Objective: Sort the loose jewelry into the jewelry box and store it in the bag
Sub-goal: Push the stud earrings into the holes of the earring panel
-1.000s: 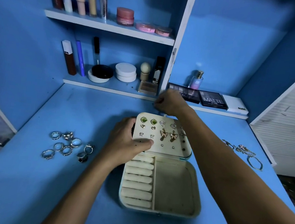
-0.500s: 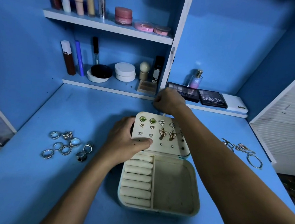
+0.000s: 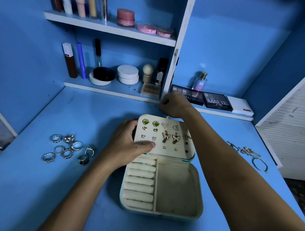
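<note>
While your left hand grips the raised cream earring panel of the open cream jewelry box by its left edge, thumb laid flat across the panel's front and fingers curled behind it, the loose silver rings lie to that hand's left, near the left edge of the blue desk. That is the relation your next move likely turns on: the rings sit well apart from the box but on the left hand's side, so that hand is plainly the nearer one. The box stands mid-desk with its long axis running from the front edge toward the back, and its row of padded ring rolls, still bare, fills the left half, facing the ring cluster. Your right hand reaches over the panel's top edge with fingers curled in a loose fist; whether it pinches an earring back or the panel's tab you cannot tell, since the fingertips are hidden. The gold chains and bangle lie near the right edge of the desk, on the far side of your right forearm. No bag is in view.
</note>
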{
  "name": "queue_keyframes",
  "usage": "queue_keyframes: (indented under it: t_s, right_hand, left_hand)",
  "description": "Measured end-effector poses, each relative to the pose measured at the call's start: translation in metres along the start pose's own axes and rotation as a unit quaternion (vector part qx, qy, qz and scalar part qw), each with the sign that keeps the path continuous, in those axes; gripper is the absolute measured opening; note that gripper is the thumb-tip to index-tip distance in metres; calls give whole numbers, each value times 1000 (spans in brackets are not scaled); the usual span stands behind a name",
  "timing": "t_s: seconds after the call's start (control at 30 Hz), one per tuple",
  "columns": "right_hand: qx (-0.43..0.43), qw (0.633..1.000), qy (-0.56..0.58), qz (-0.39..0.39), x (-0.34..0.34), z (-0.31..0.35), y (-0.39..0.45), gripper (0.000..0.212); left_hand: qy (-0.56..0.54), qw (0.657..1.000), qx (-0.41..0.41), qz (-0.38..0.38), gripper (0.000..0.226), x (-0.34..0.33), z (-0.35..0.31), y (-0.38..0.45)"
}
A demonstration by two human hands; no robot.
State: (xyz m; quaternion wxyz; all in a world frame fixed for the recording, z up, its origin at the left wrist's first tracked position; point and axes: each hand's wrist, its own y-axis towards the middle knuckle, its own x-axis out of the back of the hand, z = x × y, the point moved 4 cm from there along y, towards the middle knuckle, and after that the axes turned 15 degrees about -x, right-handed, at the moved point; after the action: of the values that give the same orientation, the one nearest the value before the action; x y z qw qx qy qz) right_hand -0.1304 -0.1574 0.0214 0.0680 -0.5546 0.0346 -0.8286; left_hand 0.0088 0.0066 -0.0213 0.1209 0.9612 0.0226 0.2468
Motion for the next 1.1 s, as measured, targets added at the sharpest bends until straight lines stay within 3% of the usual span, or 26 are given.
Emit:
queue_keyframes:
  t_s: [0.13, 0.3, 0.57, 0.87, 1.1]
  right_hand:
    - [-24, 997, 69, 15, 16, -12, -9, 29]
    - [-54, 983, 176, 16, 38, -35, -23, 24]
    - [-43, 942, 328, 54, 49, -65, -41, 10]
    - [-12, 920, 387, 67, 46, -67, -71, 10]
    - [20, 921, 377, 101, 42, -57, -91, 11]
  left_hand:
    - [18, 1000, -24, -7, 62, 1, -3, -2]
    - [75, 995, -54, -38, 79, 5, -10, -4]
    - [83, 992, -86, -48, 50, 11, -28, -13]
    - [134, 967, -181, -117, 57, 17, -44, -26]
    - [233, 918, -291, -138, 60, 16, -44, -34]
